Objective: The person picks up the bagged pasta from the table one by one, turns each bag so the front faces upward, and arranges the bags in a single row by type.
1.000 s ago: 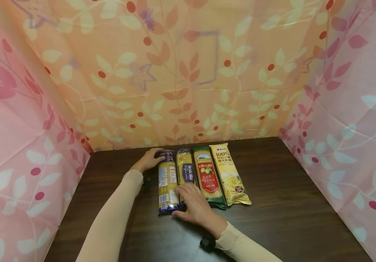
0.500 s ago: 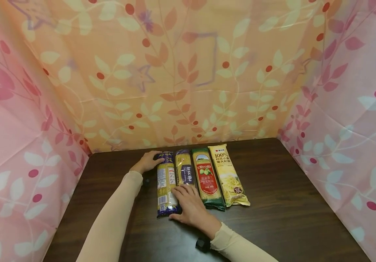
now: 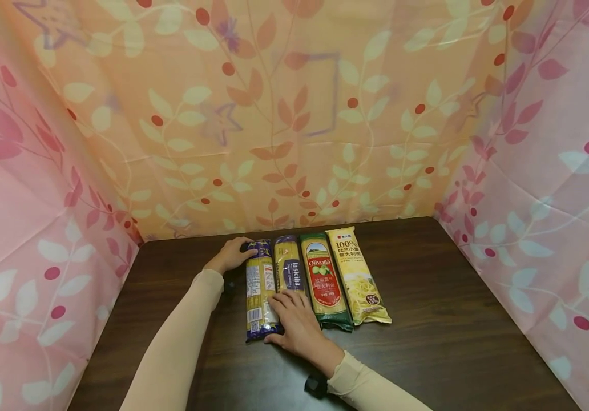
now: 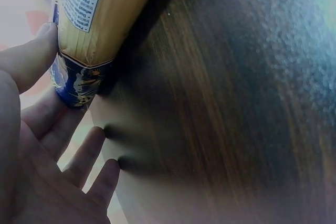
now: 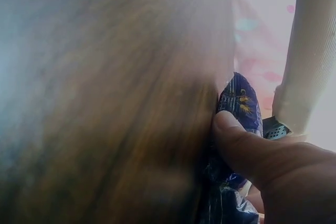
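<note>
Four long packs of spaghetti lie side by side on the dark wooden table. The leftmost spaghetti pack [image 3: 261, 288] has blue ends and a barcode label; my left hand [image 3: 230, 255] holds its far end. In the left wrist view the thumb [image 4: 39, 56] lies against this end, with fingers behind it. Beside it is a purple-labelled spaghetti pack [image 3: 289, 268], its near part covered by my right hand [image 3: 301, 326]. Those fingers rest loosely over the two left packs. In the right wrist view the thumb [image 5: 239, 140] touches a dark blue wrapper end [image 5: 242, 98].
Right of these lie a red-and-green Olivoilà pack [image 3: 323, 282] and a slightly slanted pale yellow pack [image 3: 358, 277]. Brown table surface [image 3: 443, 319] extends around the row. Patterned cloth [image 3: 294, 171] rises behind, with pink cloth on both sides.
My right hand has slid slightly left and nearer along the packs. The left hand stays at the far end of the leftmost pack. The whole view has shifted a little.
</note>
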A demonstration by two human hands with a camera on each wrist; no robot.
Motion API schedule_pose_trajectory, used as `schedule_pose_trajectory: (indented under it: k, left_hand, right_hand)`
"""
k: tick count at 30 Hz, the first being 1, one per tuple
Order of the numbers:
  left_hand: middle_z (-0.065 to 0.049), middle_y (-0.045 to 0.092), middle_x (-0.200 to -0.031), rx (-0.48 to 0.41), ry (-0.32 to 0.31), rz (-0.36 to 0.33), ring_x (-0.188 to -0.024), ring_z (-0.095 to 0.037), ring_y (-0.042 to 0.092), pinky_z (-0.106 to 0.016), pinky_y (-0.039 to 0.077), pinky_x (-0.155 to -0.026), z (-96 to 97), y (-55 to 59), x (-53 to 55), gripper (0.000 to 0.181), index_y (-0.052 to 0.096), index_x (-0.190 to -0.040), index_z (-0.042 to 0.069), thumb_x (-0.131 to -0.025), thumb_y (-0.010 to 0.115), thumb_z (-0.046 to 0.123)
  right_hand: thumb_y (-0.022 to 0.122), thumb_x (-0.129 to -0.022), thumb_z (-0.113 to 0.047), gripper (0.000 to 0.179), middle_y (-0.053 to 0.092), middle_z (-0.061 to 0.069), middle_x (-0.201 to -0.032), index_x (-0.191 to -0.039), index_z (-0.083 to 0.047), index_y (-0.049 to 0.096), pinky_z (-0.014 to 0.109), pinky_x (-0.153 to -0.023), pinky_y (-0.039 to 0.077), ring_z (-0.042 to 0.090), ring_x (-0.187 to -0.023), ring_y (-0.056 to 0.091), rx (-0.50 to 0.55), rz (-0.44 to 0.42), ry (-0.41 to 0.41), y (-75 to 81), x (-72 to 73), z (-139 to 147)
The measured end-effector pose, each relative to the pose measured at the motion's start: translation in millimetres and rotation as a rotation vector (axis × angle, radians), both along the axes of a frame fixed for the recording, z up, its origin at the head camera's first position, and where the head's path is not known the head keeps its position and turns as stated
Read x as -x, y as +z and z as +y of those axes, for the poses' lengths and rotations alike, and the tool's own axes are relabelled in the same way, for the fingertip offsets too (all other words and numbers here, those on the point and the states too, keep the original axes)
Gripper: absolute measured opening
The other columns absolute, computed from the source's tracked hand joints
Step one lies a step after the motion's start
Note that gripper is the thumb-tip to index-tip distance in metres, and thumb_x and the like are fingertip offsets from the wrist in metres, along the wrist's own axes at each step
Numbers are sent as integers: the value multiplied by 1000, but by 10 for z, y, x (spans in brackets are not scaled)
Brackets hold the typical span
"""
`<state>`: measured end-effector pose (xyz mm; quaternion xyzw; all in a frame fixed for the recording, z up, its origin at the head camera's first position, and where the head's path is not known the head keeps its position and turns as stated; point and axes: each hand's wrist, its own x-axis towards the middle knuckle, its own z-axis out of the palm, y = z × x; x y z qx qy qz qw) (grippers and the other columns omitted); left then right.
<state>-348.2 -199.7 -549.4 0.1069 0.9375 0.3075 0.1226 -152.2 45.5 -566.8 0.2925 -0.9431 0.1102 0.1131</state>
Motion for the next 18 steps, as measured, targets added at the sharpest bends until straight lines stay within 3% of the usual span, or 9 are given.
schedule_pose_trajectory:
  k: [9,18]
  left_hand:
    - [-26,30,-171,-33,12,-14,-158,-51,21,-73,24,-123,-4,26,-27,61,51,-155,8,-110,62,47]
    - [-28,39,-165,-18,-4,-3,-153,-54,32,-74,30,-120,9,100,-50,59,53,-152,8,-109,63,47]
  right_hand:
    - [87,-83,-64,88,63,-1,-148,-153,-17,61,50,-124,35,26,-143,49,11,5,-9,-5,-1,-8]
    - [91,-82,-57,85,66,2,-144,-150,-14,63,51,-122,37,28,-142,51,89,27,16,-31,2,1]
